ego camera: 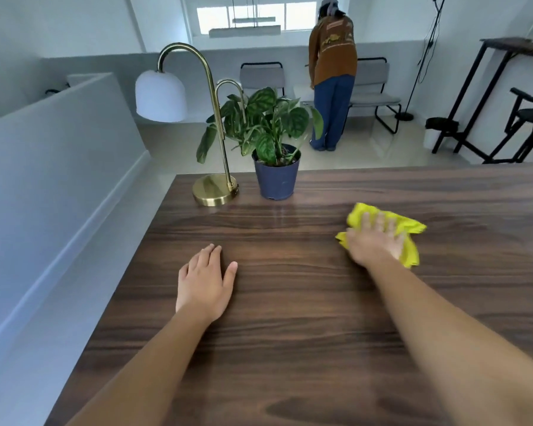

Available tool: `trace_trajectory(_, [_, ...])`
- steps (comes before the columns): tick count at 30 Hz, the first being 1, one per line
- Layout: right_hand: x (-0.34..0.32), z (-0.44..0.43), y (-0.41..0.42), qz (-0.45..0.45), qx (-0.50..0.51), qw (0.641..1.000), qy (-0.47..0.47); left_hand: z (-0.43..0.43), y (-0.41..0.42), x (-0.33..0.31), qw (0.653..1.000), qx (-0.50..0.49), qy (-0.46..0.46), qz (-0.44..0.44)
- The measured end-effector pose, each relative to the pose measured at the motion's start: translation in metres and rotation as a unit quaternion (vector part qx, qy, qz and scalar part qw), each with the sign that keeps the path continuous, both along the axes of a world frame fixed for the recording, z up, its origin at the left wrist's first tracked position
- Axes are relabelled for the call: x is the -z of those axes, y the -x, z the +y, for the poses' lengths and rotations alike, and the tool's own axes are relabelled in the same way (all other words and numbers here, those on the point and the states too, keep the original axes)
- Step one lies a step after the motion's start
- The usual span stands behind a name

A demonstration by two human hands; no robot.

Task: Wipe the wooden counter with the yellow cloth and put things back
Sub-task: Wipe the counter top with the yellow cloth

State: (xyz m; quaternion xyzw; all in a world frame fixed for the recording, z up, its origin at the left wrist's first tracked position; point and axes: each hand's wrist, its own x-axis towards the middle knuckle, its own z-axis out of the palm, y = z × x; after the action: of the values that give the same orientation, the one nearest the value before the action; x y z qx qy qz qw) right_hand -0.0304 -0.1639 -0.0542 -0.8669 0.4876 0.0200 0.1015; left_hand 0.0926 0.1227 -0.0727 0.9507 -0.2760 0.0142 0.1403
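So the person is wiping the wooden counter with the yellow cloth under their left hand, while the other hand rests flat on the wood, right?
Not quite. The head view shows the crumpled yellow cloth pressed under the right hand, not the left. The left hand is the one resting flat on the dark wooden counter.

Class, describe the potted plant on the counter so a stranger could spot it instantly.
Start at the wooden counter and look to its far edge. There the potted plant stands just right of the brass lamp. It alone has striped green leaves and a dark blue pot.
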Motion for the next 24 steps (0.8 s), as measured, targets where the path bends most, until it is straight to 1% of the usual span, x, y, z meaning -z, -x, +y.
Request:
trace_trajectory(2, [0.003, 0.052, -0.053, 0.001, -0.115, 0.993, 0.010, 0.000, -0.001, 0.002, 1.000, 0.003, 0.008, 0.002])
trace_trajectory(3, [0.005, 0.078, -0.074, 0.002, -0.187, 0.982, 0.012, 0.000, -0.001, 0.002, 1.000, 0.002, 0.011, 0.001])
trace_trajectory(5, [0.008, 0.113, -0.097, 0.001, -0.321, 0.947, 0.010, 0.001, -0.001, 0.004, 1.000, 0.000, 0.012, -0.003])
trace_trajectory(8, [0.002, 0.096, -0.094, -0.012, -0.447, 0.894, -0.007, 0.000, -0.002, 0.004, 1.000, 0.002, 0.014, -0.007])
trace_trajectory(9, [0.000, 0.080, -0.088, -0.017, -0.470, 0.882, -0.015, 0.000, -0.002, 0.004, 1.000, 0.002, 0.014, -0.006])
trace_trajectory(10, [-0.002, 0.060, -0.080, -0.022, -0.473, 0.881, -0.019, 0.001, -0.002, 0.004, 1.000, 0.003, 0.013, -0.004])
trace_trajectory(11, [-0.003, 0.037, -0.070, -0.029, -0.453, 0.891, -0.017, 0.001, -0.002, 0.004, 1.000, 0.004, 0.014, -0.002])
trace_trajectory(12, [-0.003, 0.012, -0.058, -0.035, -0.413, 0.910, -0.008, 0.002, -0.002, 0.003, 1.000, 0.005, 0.013, -0.001])
trace_trajectory(14, [-0.002, -0.041, -0.024, -0.021, -0.297, 0.955, 0.017, 0.002, -0.002, 0.003, 1.000, 0.005, 0.013, -0.002])
trace_trajectory(16, [0.001, -0.088, 0.020, 0.003, -0.169, 0.985, 0.025, 0.001, -0.002, 0.003, 1.000, 0.003, 0.010, -0.003])
trace_trajectory(17, [0.002, -0.104, 0.042, 0.004, -0.109, 0.994, 0.022, 0.001, -0.002, 0.002, 1.000, 0.003, 0.007, -0.003])
trace_trajectory(19, [0.005, -0.119, 0.079, -0.002, -0.009, 1.000, 0.016, 0.001, 0.001, 0.000, 1.000, 0.002, 0.000, 0.000])
trace_trajectory(21, [0.006, -0.108, 0.095, -0.001, 0.053, 0.999, 0.008, 0.000, 0.003, -0.003, 1.000, -0.002, -0.014, 0.000])
trace_trajectory(23, [-0.001, -0.070, 0.091, 0.011, 0.054, 0.998, -0.005, -0.002, 0.004, -0.007, 0.999, -0.009, -0.041, -0.009])
trace_trajectory(24, [-0.003, -0.045, 0.085, 0.017, 0.020, 1.000, -0.002, -0.005, 0.007, -0.010, 0.999, -0.012, -0.051, -0.013])
